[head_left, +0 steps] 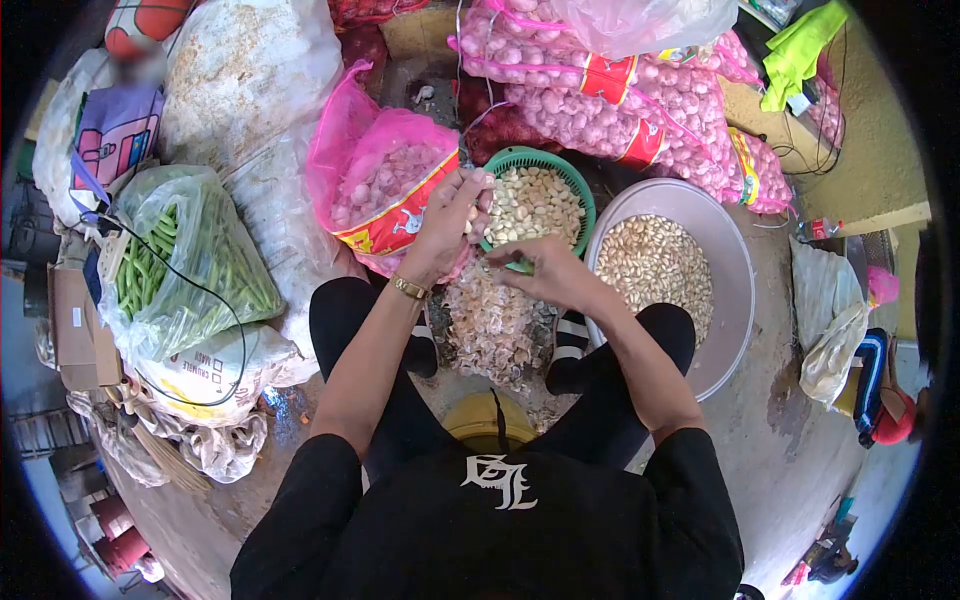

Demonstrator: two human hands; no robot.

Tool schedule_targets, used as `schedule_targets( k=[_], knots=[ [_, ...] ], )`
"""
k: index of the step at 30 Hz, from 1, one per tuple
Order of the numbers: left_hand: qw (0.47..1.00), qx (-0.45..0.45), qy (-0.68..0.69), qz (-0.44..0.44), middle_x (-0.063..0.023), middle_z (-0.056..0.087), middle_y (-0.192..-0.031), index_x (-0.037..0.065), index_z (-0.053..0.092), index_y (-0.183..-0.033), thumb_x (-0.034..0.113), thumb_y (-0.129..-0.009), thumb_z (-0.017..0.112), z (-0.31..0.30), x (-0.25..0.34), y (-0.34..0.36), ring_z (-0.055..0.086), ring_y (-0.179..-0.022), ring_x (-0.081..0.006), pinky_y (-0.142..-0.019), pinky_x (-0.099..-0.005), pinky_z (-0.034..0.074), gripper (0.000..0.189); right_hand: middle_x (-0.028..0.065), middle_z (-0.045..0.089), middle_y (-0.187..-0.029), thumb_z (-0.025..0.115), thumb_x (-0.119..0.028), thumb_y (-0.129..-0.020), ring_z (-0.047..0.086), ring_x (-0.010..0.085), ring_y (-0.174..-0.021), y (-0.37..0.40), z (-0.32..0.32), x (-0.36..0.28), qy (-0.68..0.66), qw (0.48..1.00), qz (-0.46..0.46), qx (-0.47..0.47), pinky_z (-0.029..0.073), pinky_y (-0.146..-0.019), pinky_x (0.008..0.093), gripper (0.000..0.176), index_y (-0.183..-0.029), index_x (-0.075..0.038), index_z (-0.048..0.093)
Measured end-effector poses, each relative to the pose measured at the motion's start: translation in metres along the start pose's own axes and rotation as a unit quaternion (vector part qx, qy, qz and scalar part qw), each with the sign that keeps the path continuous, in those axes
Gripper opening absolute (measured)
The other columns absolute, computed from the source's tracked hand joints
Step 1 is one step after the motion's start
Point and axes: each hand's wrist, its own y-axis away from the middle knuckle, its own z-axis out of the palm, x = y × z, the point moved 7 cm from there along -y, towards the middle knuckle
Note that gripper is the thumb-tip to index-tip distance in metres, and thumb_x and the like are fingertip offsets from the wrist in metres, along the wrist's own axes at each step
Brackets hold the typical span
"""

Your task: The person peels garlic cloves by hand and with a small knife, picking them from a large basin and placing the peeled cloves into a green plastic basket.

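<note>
My left hand (452, 217), with a gold watch at its wrist, is raised between the open pink mesh bag of garlic (385, 185) and the green basket (588, 205). Its fingers are curled round something small and pale, perhaps garlic. Near the basket's front edge is my right hand (540, 268), thumb and fingers bent towards each other; whatever it may hold is too small to make out. Pale peeled cloves (540, 200) lie in the basket. Below both hands, a heap of papery garlic skins (485, 335) covers the floor between my feet.
A large pale basin (738, 300) of unpeeled cloves (655, 270) stands at the right. Full pink garlic sacks (690, 130) lie behind. To the left are a clear bag of green beans (190, 265) and white sacks (245, 80). A yellow seat (475, 415) is beneath me.
</note>
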Motion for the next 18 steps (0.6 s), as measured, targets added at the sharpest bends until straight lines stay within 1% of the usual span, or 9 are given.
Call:
schedule_targets(
  k=[1,4,5,7,8,12,14,16,18],
  knots=[
    [1.000,0.005,0.006,-0.011,0.0007,0.053,-0.076,0.008,0.054,-0.103,0.031,-0.099,0.054,0.001,-0.001,-0.003,0.046,-0.050,-0.0038,-0.040,-0.0182,0.033,0.023,0.0175,0.069,-0.081,0.073,-0.019,-0.081,0.066,0.0282,-0.068,0.003,0.008,0.007,0.007,1.000,-0.021,-0.009,0.051,-0.069,0.0372,0.026,-0.102,-0.004,0.068],
    [0.998,0.008,-0.055,-0.019,-0.0017,0.058,-0.081,0.008,0.054,-0.106,0.034,-0.099,0.054,0.011,-0.005,-0.014,0.047,-0.051,-0.0050,-0.041,-0.0177,0.034,0.027,0.0179,0.067,-0.079,0.073,-0.019,-0.079,0.066,0.0309,-0.070,0.005,0.013,0.018,0.049,0.997,-0.032,-0.040,0.050,-0.068,0.0391,0.024,-0.098,-0.005,0.067],
    [0.998,0.006,-0.054,-0.019,-0.0017,0.058,-0.081,0.008,0.054,-0.106,0.034,-0.099,0.054,0.014,-0.006,-0.017,0.047,-0.051,-0.0050,-0.041,-0.0177,0.034,0.027,0.0179,0.067,-0.079,0.073,-0.019,-0.079,0.066,0.0309,-0.070,0.007,0.010,0.020,0.050,0.998,-0.030,-0.039,0.050,-0.068,0.0391,0.024,-0.098,-0.005,0.067],
    [0.994,-0.034,-0.093,-0.055,-0.0056,0.064,-0.088,0.006,0.053,-0.120,0.041,-0.100,0.049,0.022,-0.017,-0.023,0.047,-0.050,-0.0039,-0.041,-0.0182,0.035,0.041,0.0130,0.070,-0.083,0.072,-0.012,-0.081,0.066,0.0185,-0.075,0.009,-0.002,0.011,0.071,0.997,0.015,-0.032,0.051,-0.071,0.0318,0.019,-0.094,0.000,0.066],
    [0.993,-0.035,-0.092,-0.057,-0.0056,0.064,-0.088,0.006,0.053,-0.120,0.041,-0.100,0.049,0.021,-0.020,-0.025,0.047,-0.050,-0.0039,-0.041,-0.0182,0.035,0.041,0.0130,0.070,-0.083,0.072,-0.012,-0.081,0.066,0.0185,-0.075,0.009,-0.003,0.012,0.071,0.997,0.017,-0.031,0.051,-0.071,0.0318,0.019,-0.094,0.000,0.066],
    [0.995,0.002,0.030,-0.098,-0.0109,0.065,-0.103,0.003,0.048,-0.130,0.040,-0.101,0.045,0.020,-0.023,-0.025,0.058,-0.065,-0.0077,-0.054,-0.0211,0.049,0.047,0.0087,0.068,-0.081,0.072,-0.012,-0.083,0.063,0.0135,-0.075,0.004,-0.025,0.012,0.020,0.998,-0.005,0.058,0.050,-0.071,0.0294,0.016,-0.093,-0.001,0.066],
    [0.991,0.032,0.084,-0.100,-0.0117,0.063,-0.107,0.002,0.046,-0.132,0.039,-0.102,0.044,0.019,-0.023,-0.021,0.060,-0.072,-0.0094,-0.060,-0.0224,0.053,0.048,0.0146,0.068,-0.083,0.070,-0.016,-0.083,0.066,0.0212,-0.074,0.001,-0.046,0.008,-0.105,0.969,-0.036,0.219,0.050,-0.069,0.0322,0.021,-0.098,-0.001,0.067],
    [0.992,-0.006,0.083,-0.099,-0.0109,0.061,-0.112,0.001,0.044,-0.135,0.036,-0.103,0.043,0.023,-0.023,-0.019,0.063,-0.084,-0.0132,-0.075,-0.0259,0.057,0.048,0.0121,0.068,-0.085,0.071,-0.016,-0.085,0.064,0.0183,-0.075,-0.004,-0.047,0.004,-0.108,0.960,-0.049,0.254,0.050,-0.069,0.0299,0.023,-0.103,-0.003,0.067],
    [0.991,-0.030,0.076,-0.107,-0.0097,0.060,-0.112,0.001,0.044,-0.136,0.035,-0.103,0.043,0.020,-0.026,-0.017,0.063,-0.086,-0.0131,-0.076,-0.0265,0.057,0.048,0.0130,0.069,-0.086,0.072,-0.018,-0.084,0.065,0.0189,-0.075,-0.006,-0.051,-0.001,-0.024,0.962,-0.014,0.273,0.050,-0.070,0.0311,0.025,-0.103,-0.002,0.068]
  ],
)
